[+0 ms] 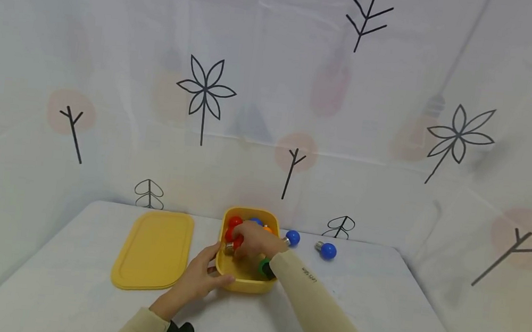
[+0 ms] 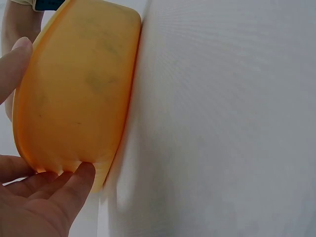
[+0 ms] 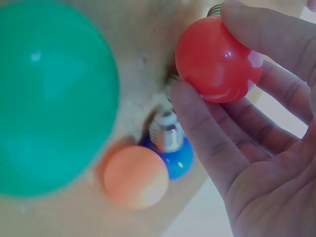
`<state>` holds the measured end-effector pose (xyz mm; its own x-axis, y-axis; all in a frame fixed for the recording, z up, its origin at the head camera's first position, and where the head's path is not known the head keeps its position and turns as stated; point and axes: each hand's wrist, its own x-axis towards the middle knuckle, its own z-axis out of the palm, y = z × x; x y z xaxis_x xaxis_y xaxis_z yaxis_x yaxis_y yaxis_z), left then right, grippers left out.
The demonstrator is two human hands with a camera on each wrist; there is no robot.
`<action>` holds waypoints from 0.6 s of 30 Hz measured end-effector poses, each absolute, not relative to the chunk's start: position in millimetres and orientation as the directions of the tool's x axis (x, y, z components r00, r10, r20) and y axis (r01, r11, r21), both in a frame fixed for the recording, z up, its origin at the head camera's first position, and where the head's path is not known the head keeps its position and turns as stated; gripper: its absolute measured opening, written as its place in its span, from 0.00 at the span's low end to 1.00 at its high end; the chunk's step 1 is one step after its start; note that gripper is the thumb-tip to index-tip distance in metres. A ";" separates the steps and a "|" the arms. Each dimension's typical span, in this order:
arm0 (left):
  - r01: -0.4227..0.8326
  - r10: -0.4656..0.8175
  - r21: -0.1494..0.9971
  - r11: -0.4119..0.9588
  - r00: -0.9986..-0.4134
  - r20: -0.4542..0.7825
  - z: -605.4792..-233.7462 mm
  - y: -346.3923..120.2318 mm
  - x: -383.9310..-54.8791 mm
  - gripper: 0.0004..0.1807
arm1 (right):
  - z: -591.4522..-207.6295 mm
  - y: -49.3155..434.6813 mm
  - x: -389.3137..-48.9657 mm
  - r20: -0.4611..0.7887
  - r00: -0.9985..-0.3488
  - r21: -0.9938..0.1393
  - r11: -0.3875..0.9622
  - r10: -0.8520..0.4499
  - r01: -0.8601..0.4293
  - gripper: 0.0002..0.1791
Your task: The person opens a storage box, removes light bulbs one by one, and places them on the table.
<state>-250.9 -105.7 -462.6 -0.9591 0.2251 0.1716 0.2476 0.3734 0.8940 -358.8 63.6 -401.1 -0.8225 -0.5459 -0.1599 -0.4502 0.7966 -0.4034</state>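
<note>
A yellow plastic container (image 1: 249, 287) with coloured light bulbs in it stands on the table. My left hand (image 1: 195, 278) holds its near left corner, fingers against the side wall and thumb towards the near wall. Inside the container, my right hand (image 1: 255, 240) grips a red light bulb (image 3: 215, 61) between thumb and fingers, its screw base partly hidden. Around it lie other red bulbs (image 1: 235, 221), a blue bulb (image 3: 180, 160), an orange bulb (image 3: 136, 177) and a green bulb (image 3: 54, 98). The right hand and forearm cover part of the contents in the head view.
On the table left of the container lies a flat yellow lid (image 1: 154, 251). Two blue bulbs lie to the right, one blue bulb (image 1: 293, 237) near the container's wall and another blue bulb (image 1: 328, 251) farther out. A patterned white cloth (image 1: 246, 175) hangs behind the table.
</note>
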 end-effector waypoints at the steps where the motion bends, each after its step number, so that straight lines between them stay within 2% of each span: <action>1: 0.250 0.226 0.895 0.369 -0.958 0.174 -462.9 -105.6 -251.1 0.53 | -398.8 65.0 -358.5 -0.153 -0.822 -0.400 0.795 -0.549 -0.456 0.19; 8: 0.260 0.231 0.897 0.357 -0.955 0.185 -464.1 -105.7 -251.6 0.53 | -379.4 75.8 -356.8 -0.046 -0.783 -0.345 0.745 -0.620 -0.571 0.16; 11: 0.264 0.232 0.897 0.354 -0.954 0.190 -464.3 -105.7 -251.7 0.53 | -373.0 82.5 -355.4 -0.013 -0.773 -0.356 0.725 -0.635 -0.590 0.14; 18: 0.221 0.219 0.903 0.367 -0.965 0.147 -463.3 -104.7 -252.4 0.54 | -358.4 105.9 -348.5 0.007 -0.817 -0.367 0.758 -0.577 -0.539 0.20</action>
